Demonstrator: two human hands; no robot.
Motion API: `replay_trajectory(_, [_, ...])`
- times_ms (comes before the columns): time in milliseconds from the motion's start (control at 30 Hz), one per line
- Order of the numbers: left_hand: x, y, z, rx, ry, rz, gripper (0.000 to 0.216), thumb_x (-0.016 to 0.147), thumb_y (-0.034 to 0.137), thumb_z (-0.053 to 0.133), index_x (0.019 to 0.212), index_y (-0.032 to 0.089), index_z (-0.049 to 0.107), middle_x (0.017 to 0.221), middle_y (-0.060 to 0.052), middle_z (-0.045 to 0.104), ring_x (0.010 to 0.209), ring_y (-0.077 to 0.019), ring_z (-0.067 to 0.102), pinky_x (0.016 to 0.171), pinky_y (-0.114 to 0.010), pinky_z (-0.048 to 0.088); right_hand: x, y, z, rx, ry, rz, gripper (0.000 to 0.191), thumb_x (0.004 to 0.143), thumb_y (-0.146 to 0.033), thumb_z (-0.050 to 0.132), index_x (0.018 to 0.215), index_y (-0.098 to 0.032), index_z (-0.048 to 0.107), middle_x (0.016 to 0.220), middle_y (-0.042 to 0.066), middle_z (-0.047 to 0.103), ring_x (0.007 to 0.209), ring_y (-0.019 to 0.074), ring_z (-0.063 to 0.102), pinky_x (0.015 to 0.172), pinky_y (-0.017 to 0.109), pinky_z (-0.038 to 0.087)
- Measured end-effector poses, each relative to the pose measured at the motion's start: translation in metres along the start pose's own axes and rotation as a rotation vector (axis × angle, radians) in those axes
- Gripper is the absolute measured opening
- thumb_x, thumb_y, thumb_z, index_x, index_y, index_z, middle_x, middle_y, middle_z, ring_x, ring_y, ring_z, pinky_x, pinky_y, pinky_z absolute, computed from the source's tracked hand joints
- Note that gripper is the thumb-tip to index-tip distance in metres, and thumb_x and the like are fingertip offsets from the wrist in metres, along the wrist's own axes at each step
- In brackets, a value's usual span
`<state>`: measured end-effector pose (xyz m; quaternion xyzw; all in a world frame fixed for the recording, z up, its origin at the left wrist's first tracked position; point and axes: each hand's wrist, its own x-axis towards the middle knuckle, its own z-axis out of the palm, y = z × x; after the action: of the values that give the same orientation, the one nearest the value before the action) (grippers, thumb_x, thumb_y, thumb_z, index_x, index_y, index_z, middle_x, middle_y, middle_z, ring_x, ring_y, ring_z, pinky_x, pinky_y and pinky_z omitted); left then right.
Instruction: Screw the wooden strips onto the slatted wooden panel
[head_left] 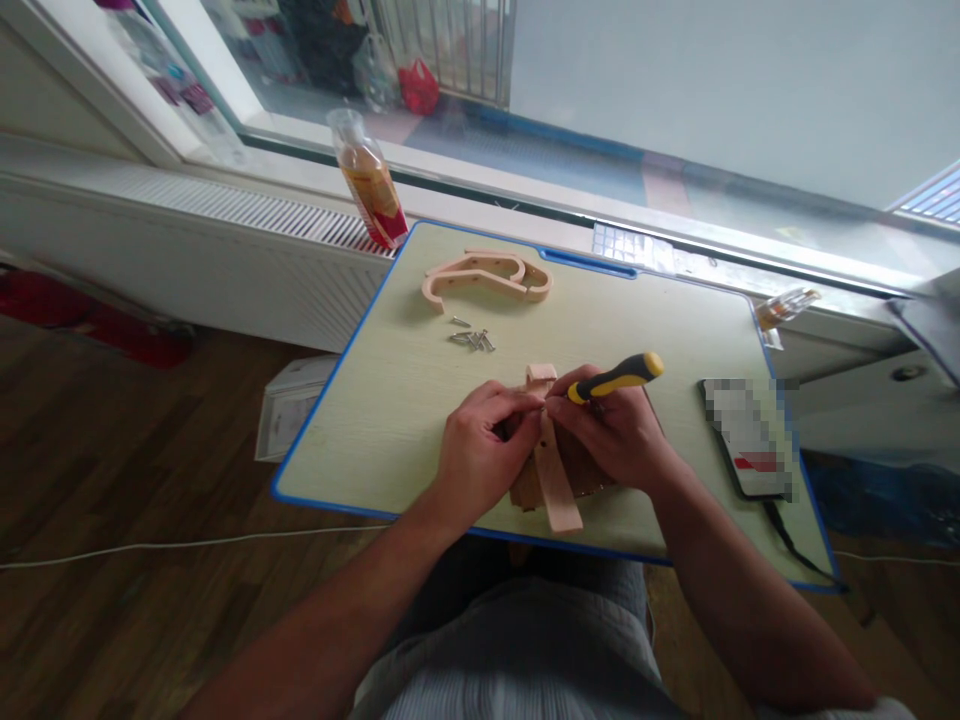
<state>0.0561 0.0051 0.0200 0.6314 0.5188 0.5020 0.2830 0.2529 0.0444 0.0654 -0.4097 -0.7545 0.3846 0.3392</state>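
My right hand (616, 435) is closed around a yellow and black screwdriver (616, 377), its handle sticking out to the upper right and its tip pointing left. My left hand (480, 445) pinches at the tip, fingers pressed together over a pale wooden piece (556, 485) that lies on the small table (375, 400). Whatever sits between the left fingertips is too small to make out. A brown wooden part shows under both hands. Several loose screws (472, 338) lie farther back, and beyond them a curved wooden frame (487, 277).
A bottle of orange liquid (370, 180) stands at the table's far left corner by the radiator. A phone (750, 438) with a cable lies at the right edge. A white box (289, 405) sits on the floor to the left. A window runs along the back.
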Motion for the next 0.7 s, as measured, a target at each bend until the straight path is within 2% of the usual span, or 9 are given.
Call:
replay_trajectory(133, [-0.0026, 0.002, -0.0003, 0.012, 0.006, -0.022, 0.014, 0.093, 0.02, 0.079, 0.105, 0.024, 0.084, 0.088, -0.002, 0.071, 0.082, -0.0186, 0.068, 0.077, -0.032, 0.055, 0.0019, -0.0006, 0.0009, -0.02, -0.01, 0.006, 0.02, 0.101, -0.041, 0.077, 0.095, -0.022, 0.076, 0.092, 0.004, 0.075, 0.083, 0.0201, 0.068, 0.077, 0.032, 0.054])
replay_trajectory(267, [-0.0059, 0.003, -0.0017, -0.003, 0.022, -0.022, 0.018, 0.089, 0.02, 0.083, 0.107, 0.024, 0.082, 0.096, -0.003, 0.073, 0.085, -0.0183, 0.068, 0.079, -0.031, 0.055, 0.0023, 0.0009, 0.0018, 0.005, -0.003, -0.006, 0.014, 0.1, -0.035, 0.078, 0.096, -0.022, 0.077, 0.092, 0.003, 0.076, 0.084, 0.0193, 0.069, 0.08, 0.032, 0.055])
replay_trajectory(400, [-0.0069, 0.0003, -0.002, -0.013, 0.038, 0.022, 0.016, 0.091, 0.023, 0.084, 0.106, 0.023, 0.08, 0.096, -0.002, 0.072, 0.084, -0.0174, 0.067, 0.076, -0.03, 0.055, 0.0017, 0.005, 0.0031, 0.038, -0.013, -0.031, 0.008, 0.1, -0.029, 0.077, 0.096, -0.023, 0.079, 0.095, 0.003, 0.078, 0.087, 0.0185, 0.072, 0.083, 0.03, 0.056])
replay_trajectory(533, [-0.0067, -0.0019, -0.0013, -0.02, 0.043, 0.042, 0.015, 0.09, 0.022, 0.083, 0.104, 0.023, 0.078, 0.094, -0.001, 0.071, 0.082, -0.0167, 0.066, 0.075, -0.03, 0.054, 0.0026, 0.0061, 0.0042, 0.035, -0.02, -0.054, 0.008, 0.098, -0.031, 0.079, 0.096, -0.024, 0.081, 0.092, 0.002, 0.079, 0.084, 0.0181, 0.073, 0.078, 0.029, 0.057])
replay_trajectory(700, [-0.0068, -0.0015, -0.0018, 0.017, 0.032, 0.042, 0.018, 0.088, 0.02, 0.083, 0.104, 0.021, 0.077, 0.089, 0.0, 0.067, 0.082, -0.0174, 0.065, 0.076, -0.031, 0.053, 0.0058, 0.0016, 0.0052, -0.033, -0.006, -0.047, 0.018, 0.097, -0.034, 0.083, 0.085, -0.022, 0.079, 0.086, 0.003, 0.08, 0.078, 0.0188, 0.072, 0.072, 0.03, 0.056])
